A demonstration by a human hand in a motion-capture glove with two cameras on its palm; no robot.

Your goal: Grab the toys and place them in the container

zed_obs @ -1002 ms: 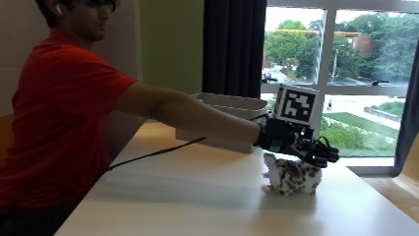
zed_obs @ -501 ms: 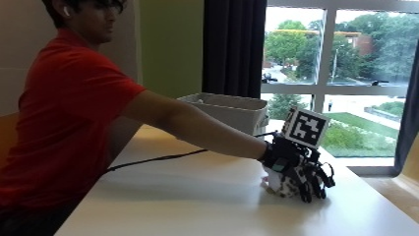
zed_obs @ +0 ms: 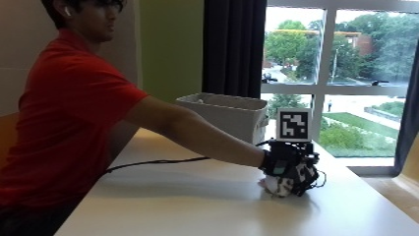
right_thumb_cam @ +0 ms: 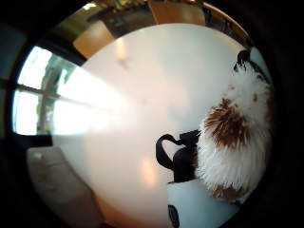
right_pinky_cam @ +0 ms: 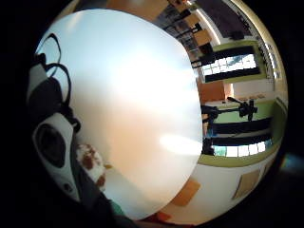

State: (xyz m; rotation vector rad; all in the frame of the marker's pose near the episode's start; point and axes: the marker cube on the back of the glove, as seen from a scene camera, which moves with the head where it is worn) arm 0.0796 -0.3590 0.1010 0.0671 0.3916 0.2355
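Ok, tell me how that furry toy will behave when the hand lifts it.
The furry toy looks like plush with long white and brown pile, so it is probably soft and will squash under the gloved hand rather than slip. It seems small against the hand, so likely light. Resting on the table, it appears unlikely to roll.

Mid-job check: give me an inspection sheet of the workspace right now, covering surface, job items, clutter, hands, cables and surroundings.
Surface: white table, bare where visible.
Job's things: brown and white plush toy on the table under the hand; grey container stands behind it, toward the window.
Clutter: nothing seen.
Hands: gloved right hand is down over the toy, fingers curled round it; the fur fills the thumb side palm view.
Cables: a black cable runs across the table beneath the arm.
Surroundings: large window and dark curtain behind the table.
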